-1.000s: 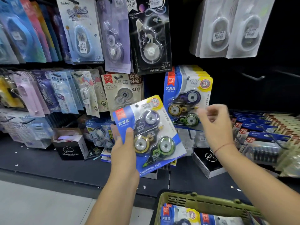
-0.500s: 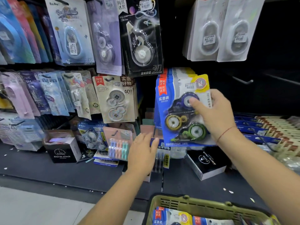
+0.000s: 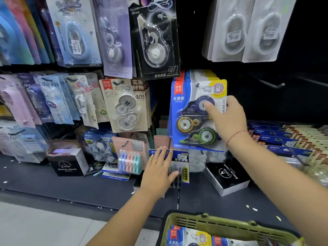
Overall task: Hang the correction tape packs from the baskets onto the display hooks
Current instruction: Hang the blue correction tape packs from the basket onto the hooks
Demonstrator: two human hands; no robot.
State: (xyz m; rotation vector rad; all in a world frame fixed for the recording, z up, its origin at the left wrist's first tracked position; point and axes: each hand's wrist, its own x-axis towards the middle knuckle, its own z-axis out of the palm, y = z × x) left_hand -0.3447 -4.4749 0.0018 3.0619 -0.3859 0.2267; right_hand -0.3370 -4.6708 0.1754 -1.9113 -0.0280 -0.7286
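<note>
The right hand [image 3: 229, 121] is pinching the blue correction tape pack [image 3: 191, 119] by its right edge. Its grip is closing on the card, with the thumb lying across the front blister. The pack is sitting at the front of a stack of like packs against the black display wall [image 3: 301, 103]. The left hand [image 3: 159, 172] is reaching out flat, grip spread, over small packs standing on the dark shelf [image 3: 79, 185]. Two black alarm clock boxes [image 3: 68, 165] are sitting on that shelf. A bare hook [image 3: 273, 84] is jutting out at the right. A green basket [image 3: 221, 225] is holding more packs [image 3: 188, 237] below, beside the pale floor [image 3: 35, 226].
</note>
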